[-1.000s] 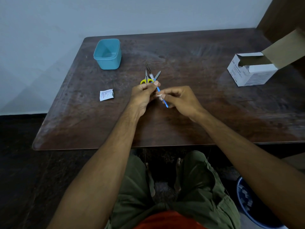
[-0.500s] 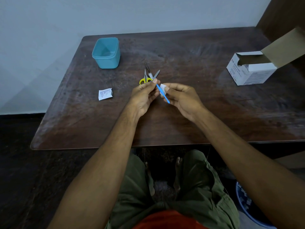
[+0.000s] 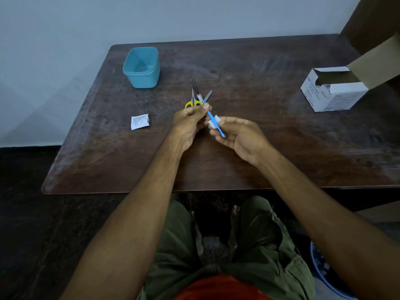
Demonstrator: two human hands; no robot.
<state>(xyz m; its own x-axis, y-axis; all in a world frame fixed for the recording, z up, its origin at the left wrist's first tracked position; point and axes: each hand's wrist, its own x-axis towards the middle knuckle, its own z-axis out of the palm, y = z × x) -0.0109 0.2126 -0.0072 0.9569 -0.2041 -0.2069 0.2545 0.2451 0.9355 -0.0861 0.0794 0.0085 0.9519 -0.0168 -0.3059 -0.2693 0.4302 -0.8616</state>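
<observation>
I pinch the upper end of the thin blue-handled tool (image 3: 211, 114) between the thumb and fingertips of my left hand (image 3: 190, 122). The tool slants down to the right across the fingers of my right hand (image 3: 240, 135). That hand is curled and pinches a small white pad (image 3: 212, 124) against the shaft. Both hands are over the middle of the table (image 3: 259, 83); I cannot tell whether they rest on it.

Just beyond my left fingertips lie the yellow-handled scissors (image 3: 191, 103), blades pointing away from me, with dark tweezers (image 3: 196, 86) lying right by the blades. Left of my hands, well apart, a small printed white packet (image 3: 140, 121) lies flat. Near the far left corner stands a teal plastic tub (image 3: 142, 80), lid off. Far to the right sits a white cardboard box (image 3: 333, 98) with its brown flap up.

The table is dark brown wood, worn and scuffed, with dull glare across the top. Its far edge meets a plain pale wall (image 3: 194, 16), and dark wood rises at the right corner. The floor (image 3: 26, 213) is dark. My green trousers (image 3: 259, 245) show beneath the near edge, and a blue bin (image 3: 320, 276) stands by my right knee.
</observation>
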